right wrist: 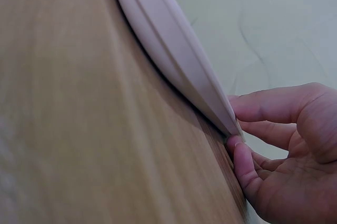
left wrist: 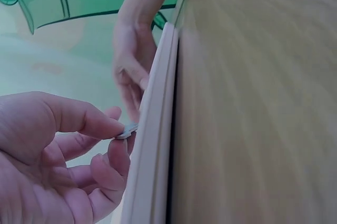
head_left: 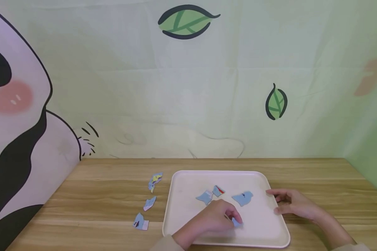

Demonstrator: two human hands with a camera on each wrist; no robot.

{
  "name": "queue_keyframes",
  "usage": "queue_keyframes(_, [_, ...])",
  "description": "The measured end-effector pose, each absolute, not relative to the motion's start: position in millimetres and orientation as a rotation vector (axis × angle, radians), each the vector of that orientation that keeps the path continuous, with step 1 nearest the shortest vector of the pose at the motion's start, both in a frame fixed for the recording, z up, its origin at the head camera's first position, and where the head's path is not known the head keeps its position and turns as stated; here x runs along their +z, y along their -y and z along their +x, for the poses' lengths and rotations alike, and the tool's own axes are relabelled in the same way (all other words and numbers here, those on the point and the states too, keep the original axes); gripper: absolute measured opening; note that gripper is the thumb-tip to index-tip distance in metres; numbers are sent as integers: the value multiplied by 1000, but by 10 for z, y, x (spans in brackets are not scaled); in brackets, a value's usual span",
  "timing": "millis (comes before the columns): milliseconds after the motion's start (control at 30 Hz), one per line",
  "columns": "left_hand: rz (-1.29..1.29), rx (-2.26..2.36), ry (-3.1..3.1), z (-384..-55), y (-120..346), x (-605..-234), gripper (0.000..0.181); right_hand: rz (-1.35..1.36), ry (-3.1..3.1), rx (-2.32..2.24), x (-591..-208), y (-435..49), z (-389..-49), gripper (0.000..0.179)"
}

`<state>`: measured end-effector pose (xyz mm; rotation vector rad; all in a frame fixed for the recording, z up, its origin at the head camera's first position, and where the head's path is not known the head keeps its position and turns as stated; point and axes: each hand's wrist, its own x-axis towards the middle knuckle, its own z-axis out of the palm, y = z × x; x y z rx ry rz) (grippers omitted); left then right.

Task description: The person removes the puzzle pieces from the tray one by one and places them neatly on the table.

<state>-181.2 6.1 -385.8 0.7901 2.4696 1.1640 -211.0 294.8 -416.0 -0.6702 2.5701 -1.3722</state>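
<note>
In the head view my left hand (head_left: 218, 216) is over the front part of a white tray (head_left: 182, 223). It pinches a small light-blue puzzle piece (head_left: 237, 222) between thumb and fingers; the left wrist view shows this thin piece (left wrist: 127, 131) edge-on at the fingertips. My right hand (head_left: 296, 204) is at the tray's right rim, thumb and fingers holding the edge, as the right wrist view also shows. Lying in the tray are a blue piece (head_left: 243, 198), a pale blue piece (head_left: 205, 197) and a blue piece with a red stripe (head_left: 218, 191), the last two close together.
Left of the tray, on the wooden table (head_left: 97, 209), lie a blue and yellow piece (head_left: 155, 181), a small blue piece (head_left: 149, 203) and a blue and white piece (head_left: 140, 222). Behind the table hangs a pale green cloth (head_left: 128, 87) with leaf and panda prints.
</note>
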Motion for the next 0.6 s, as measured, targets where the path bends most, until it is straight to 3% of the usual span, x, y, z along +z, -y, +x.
queue_keyframes(600, [622, 1475, -2372, -1980, 572, -3795, 29, -639, -2566, -1375, -4132, -2941, -2084, 55])
